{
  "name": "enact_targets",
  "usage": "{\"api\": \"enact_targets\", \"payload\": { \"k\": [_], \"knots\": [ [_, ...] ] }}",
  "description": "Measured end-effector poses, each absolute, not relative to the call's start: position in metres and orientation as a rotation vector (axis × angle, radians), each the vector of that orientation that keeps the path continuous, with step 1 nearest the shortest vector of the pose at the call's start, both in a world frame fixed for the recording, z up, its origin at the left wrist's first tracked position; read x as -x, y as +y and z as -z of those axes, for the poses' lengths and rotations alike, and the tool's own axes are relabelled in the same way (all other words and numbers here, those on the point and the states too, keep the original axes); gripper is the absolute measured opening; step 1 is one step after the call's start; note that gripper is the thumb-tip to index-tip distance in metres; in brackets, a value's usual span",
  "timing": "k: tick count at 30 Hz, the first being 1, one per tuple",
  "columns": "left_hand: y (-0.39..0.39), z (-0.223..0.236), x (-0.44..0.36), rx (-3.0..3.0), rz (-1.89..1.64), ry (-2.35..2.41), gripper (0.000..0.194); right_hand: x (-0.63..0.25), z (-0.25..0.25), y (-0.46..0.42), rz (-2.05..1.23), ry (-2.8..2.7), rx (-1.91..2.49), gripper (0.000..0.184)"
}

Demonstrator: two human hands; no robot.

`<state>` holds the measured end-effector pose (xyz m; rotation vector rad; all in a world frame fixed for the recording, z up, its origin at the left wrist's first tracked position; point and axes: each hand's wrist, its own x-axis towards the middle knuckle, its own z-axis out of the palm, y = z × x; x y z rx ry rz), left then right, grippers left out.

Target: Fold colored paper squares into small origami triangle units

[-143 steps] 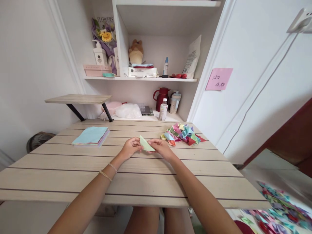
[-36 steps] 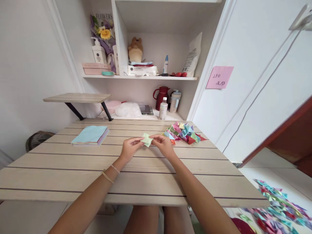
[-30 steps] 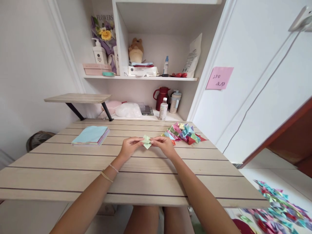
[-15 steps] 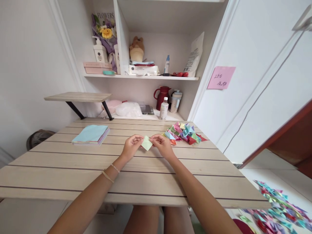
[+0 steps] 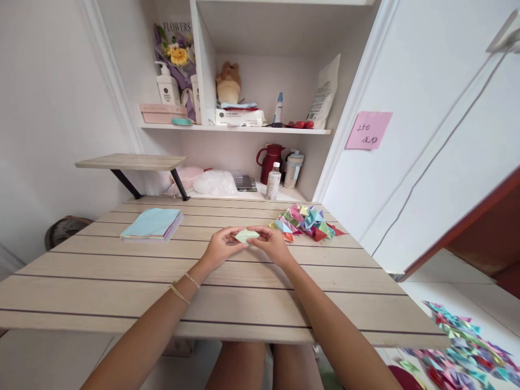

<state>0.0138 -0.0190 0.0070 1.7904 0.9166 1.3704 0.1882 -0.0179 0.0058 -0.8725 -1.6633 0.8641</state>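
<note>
My left hand [image 5: 219, 246] and my right hand [image 5: 271, 244] meet over the middle of the wooden table [image 5: 122, 281], each pinching one end of a small folded light-green paper piece [image 5: 246, 235]. The piece lies flat between the fingertips, just above the tabletop. A pile of folded coloured paper pieces [image 5: 306, 222] lies just to the right of my right hand. A stack of flat coloured paper sheets [image 5: 152, 224], light blue on top, sits to the left of my left hand.
Behind the table a low ledge holds a red jug [image 5: 270, 161], a small bottle [image 5: 273, 183], a cup and a plastic bag [image 5: 214, 183]. Shelves above carry boxes and bottles. A pink note [image 5: 368, 130] sticks on the right wall. More folded pieces [image 5: 467, 346] lie at lower right.
The green paper went from a large triangle to a small compact piece, and in the last half second it turned from tilted up to lying flat between my fingertips.
</note>
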Motion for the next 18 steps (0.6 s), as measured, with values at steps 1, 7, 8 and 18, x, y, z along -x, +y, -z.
{"api": "enact_targets", "payload": {
  "k": [1, 7, 8, 18],
  "knots": [
    [-0.0194, -0.0078, -0.0131, -1.860, -1.381, 0.954, 0.038, -0.1889, -0.0070, -0.0187, -0.773, -1.719, 0.888, 0.030],
    [-0.0198, -0.0105, -0.0067, -2.105, -1.390, 1.028, 0.020, -0.1908, -0.0087, -0.0224, -0.238, -2.020, 0.871, 0.021],
    [-0.0199, -0.0096, -0.0070, -2.050, -1.367, 1.026, 0.022, -0.1911, -0.0080, -0.0221, -0.199, -2.019, 0.865, 0.021],
    [-0.0145, -0.0030, -0.0139, -1.590, -1.347, 0.885, 0.043, -0.1886, -0.0076, -0.0224, -0.386, -1.870, 0.835, 0.035]
  ]
}}
